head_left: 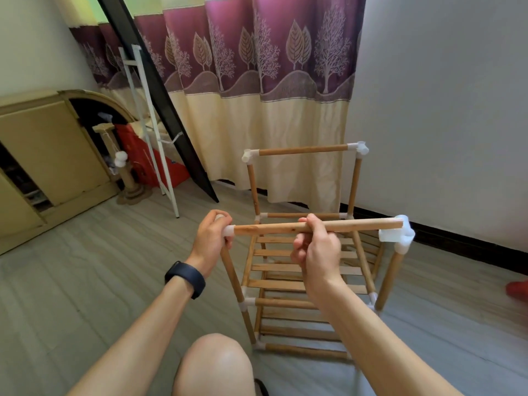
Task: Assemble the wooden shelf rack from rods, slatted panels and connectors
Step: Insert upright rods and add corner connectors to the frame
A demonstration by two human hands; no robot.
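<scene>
The wooden shelf rack [354,181] stands on the floor in front of me, built of rods and white plastic connectors, with slatted panels [274,284] on its lower levels. My left hand [210,238] grips the white connector [228,230] at the near top left corner. My right hand [315,247] holds the near top rod [368,225] around its middle. That rod runs right into a white corner connector [400,234]. The far top rod [303,150] sits between two more connectors.
A patterned curtain [257,81] hangs behind the rack and a grey wall [443,110] stands to the right. To the left are a beige cabinet [43,155], a white metal frame [151,130], a black leaning board [171,115] and a red bag [160,164]. My knee [214,367] is below.
</scene>
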